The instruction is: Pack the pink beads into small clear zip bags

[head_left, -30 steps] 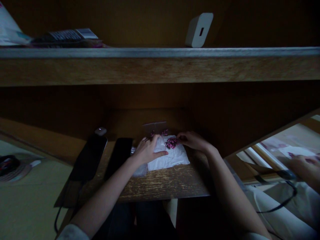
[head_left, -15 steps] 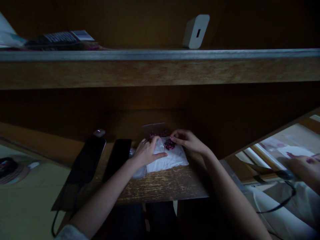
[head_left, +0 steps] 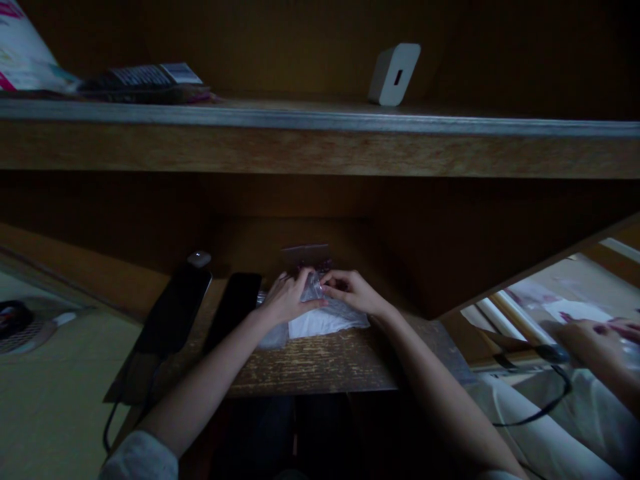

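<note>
Pinching a clear plastic bag (head_left: 313, 288) with both hands. Left hand (head_left: 290, 301) clamped over the bag's near side, fingers together; right hand (head_left: 353, 293) closed on its other side, fingertips (head_left: 326, 283) pressed onto the plastic. Bag sits on a white tissue (head_left: 325, 325), which lies on a wooden desk (head_left: 310, 363). Dark pink beads (head_left: 311, 268) just past the tissue; too dim to tell if they're inside the bag. Black smartphone (head_left: 233, 313) just left of the tissue, black tablet (head_left: 175, 308) further left, small gadget with a lit LED (head_left: 199, 259) at the tablet's far end.
</note>
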Demonstrator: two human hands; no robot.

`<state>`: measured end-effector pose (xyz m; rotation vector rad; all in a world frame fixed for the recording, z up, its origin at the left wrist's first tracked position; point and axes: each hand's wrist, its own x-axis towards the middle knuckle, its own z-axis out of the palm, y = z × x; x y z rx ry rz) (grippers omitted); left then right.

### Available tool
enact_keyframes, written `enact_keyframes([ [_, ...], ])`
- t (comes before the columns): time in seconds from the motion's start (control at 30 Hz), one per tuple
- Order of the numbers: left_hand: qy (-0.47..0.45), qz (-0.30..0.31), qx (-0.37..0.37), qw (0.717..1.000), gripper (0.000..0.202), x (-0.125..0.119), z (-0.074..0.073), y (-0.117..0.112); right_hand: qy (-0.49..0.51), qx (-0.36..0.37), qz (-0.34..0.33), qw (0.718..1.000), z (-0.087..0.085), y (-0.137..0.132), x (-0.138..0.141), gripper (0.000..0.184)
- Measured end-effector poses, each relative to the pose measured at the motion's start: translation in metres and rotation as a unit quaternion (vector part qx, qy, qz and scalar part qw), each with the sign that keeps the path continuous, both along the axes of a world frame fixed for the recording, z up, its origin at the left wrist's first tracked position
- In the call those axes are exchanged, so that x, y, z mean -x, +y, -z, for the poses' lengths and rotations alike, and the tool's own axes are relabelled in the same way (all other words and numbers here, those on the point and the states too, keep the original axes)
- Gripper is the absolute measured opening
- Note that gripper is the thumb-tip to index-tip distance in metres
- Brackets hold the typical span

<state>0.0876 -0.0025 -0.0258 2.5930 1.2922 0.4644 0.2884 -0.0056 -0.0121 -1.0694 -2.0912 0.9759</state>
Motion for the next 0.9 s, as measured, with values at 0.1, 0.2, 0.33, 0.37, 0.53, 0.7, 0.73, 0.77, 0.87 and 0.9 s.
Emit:
enact_keyframes([
  [0.1,-0.004,-0.002,0.001,1.0,0.063,0.0,0.003,0.001,0.014,0.0,-0.009,1.0,-0.004,-0.001,-0.001,0.033],
  [0.2,-0.019,-0.006,-0.003,1.0,0.064,0.0,0.003,0.001,0.023,0.01,0.028,0.999,-0.008,0.0,-0.011,0.035],
  [0.33,-0.046,-0.027,-0.026,0.998,0.062,0.0,-0.001,0.001,-0.029,-0.003,0.068,0.997,-0.007,0.006,-0.039,0.032],
  [0.37,-0.049,-0.035,-0.029,0.998,0.062,-0.001,-0.002,0.001,-0.061,0.001,0.061,0.996,-0.006,0.007,-0.046,0.03],
  [0.53,-0.08,-0.027,-0.024,0.996,0.062,-0.001,-0.004,-0.002,-0.184,0.026,0.031,0.982,-0.002,0.009,-0.061,0.02],
  [0.7,-0.093,0.005,0.04,0.995,0.062,-0.001,0.0,-0.005,-0.237,0.027,0.039,0.97,-0.003,0.007,-0.056,0.018],
  [0.73,-0.093,0.007,0.046,0.995,0.062,-0.002,0.002,-0.004,-0.241,0.023,0.042,0.969,-0.002,0.007,-0.056,0.018],
  [0.77,-0.094,0.009,0.05,0.994,0.062,-0.001,0.003,-0.004,-0.243,0.021,0.045,0.969,-0.002,0.008,-0.056,0.018],
  [0.87,-0.105,0.013,0.056,0.993,0.061,-0.001,0.005,-0.002,-0.23,0.019,0.044,0.972,0.0,0.009,-0.059,0.019],
  [0.9,-0.108,0.013,0.059,0.992,0.061,0.0,0.006,-0.001,-0.215,0.019,0.041,0.976,-0.001,0.008,-0.059,0.02],
])
